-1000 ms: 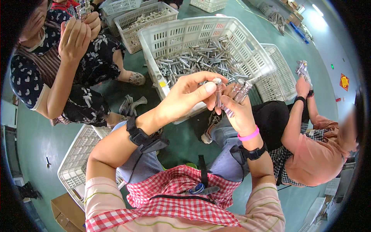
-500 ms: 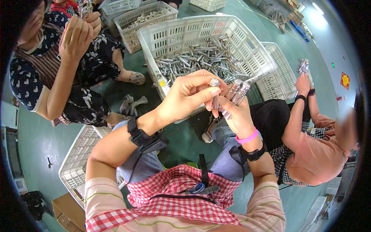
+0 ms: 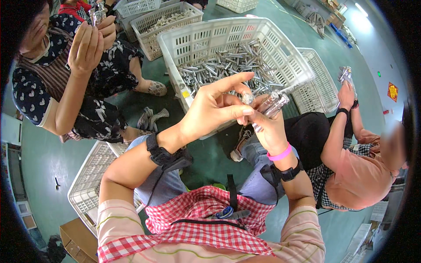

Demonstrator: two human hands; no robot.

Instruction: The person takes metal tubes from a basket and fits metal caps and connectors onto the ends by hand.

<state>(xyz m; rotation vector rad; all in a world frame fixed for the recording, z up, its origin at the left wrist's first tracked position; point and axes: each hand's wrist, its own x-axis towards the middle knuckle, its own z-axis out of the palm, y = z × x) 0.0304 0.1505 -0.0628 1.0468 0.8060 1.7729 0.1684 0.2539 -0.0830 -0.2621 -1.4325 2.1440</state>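
My left hand [image 3: 215,105] pinches a short silvery metal piece [image 3: 247,99] between thumb and fingers, its index finger stretched out above. Close against it, my right hand [image 3: 272,131] is closed round a small bunch of shiny metal tubes [image 3: 273,103] whose ends stick out beyond the fingers. Both hands are held up in front of the near side of a large white plastic crate [image 3: 175,81]. Inside that crate lies a loose heap of similar silvery metal tubes [image 3: 226,68]. My fingers partly hide how the single piece and the bunch meet.
A person [image 3: 48,83] at the left and another person [image 3: 351,171] at the right hold shiny metal pieces too. White crates [image 3: 313,87] stand beside and behind the large one, with another crate [image 3: 92,175] at my left. A cardboard box [image 3: 79,236] sits at the lower left.
My left index finger has lifted and straightened. The piece in that hand has tilted so its rough end faces me more. My right hand keeps its bunch almost in place.
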